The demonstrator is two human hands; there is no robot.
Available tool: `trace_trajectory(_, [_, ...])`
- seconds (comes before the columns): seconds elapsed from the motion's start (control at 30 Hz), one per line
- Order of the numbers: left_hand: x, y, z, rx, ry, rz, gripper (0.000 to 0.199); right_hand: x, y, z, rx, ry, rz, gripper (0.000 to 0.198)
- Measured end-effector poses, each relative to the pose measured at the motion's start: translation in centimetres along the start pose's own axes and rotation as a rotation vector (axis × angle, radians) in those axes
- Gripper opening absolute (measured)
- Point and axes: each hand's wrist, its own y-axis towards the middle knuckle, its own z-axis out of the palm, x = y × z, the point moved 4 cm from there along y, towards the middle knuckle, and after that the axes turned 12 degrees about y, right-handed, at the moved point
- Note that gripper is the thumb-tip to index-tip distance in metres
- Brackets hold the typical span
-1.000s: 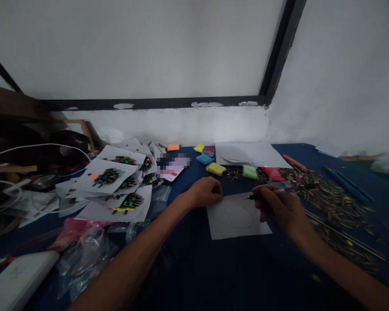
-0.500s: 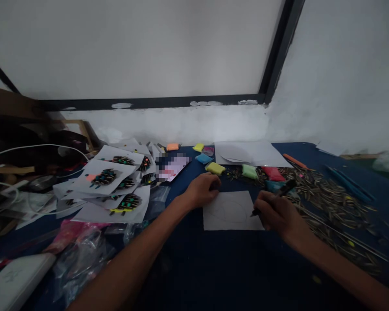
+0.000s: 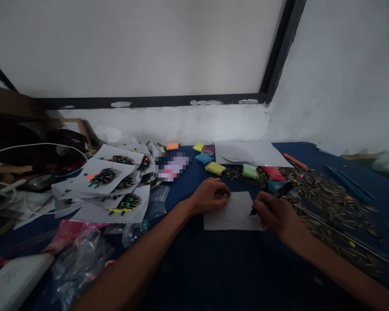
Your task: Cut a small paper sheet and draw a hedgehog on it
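Steadying matters: left hand (image 3: 212, 195), half-curled, gripping nothing, should pin paper (image 3: 231, 219) near upper-left corner; right hand (image 3: 274, 214), closed round pen (image 3: 283, 190), stroke lightly.

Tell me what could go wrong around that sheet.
The left hand lies over part of the paper, near the faint outline, and might smudge it. The right hand, holding the pen, is close to loose seeds; a sideways sweep could scatter them.

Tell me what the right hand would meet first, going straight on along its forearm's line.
Most likely the left hand, across the paper from the right hand, though depth is hard to judge.
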Motion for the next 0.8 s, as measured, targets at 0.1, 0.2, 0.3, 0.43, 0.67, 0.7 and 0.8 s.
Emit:
trace_trajectory(0.1, [0.03,0.01,0.04,0.005,0.001,-0.007,0.022,0.43,0.01,0.03,0.005,0.001,-0.012,0.030])
trace_trajectory(0.2, [0.20,0.03,0.20,-0.006,-0.004,-0.005,0.023,0.80,0.06,0.01,0.015,-0.011,-0.041,0.030])
trace_trajectory(0.3, [0.38,0.05,0.35,-0.025,-0.010,0.007,0.024,0.75,0.11,0.00,0.023,-0.020,-0.055,0.030])
trace_trajectory(0.43, [0.44,0.09,0.42,-0.019,-0.016,0.008,0.028,0.27,0.10,0.07,0.033,-0.033,-0.020,0.030])
trace_trajectory(0.67, [0.46,0.11,0.33,-0.012,-0.030,-0.002,0.028,0.71,0.08,0.00,0.042,-0.034,-0.046,0.031])
trace_trajectory(0.7, [0.45,0.11,0.33,-0.008,-0.029,-0.001,0.028,0.80,0.06,-0.02,0.039,-0.033,-0.042,0.031])
trace_trajectory(0.8, [0.42,0.09,0.31,0.001,-0.019,-0.003,0.029,0.86,0.03,0.03,0.039,-0.034,-0.031,0.031])
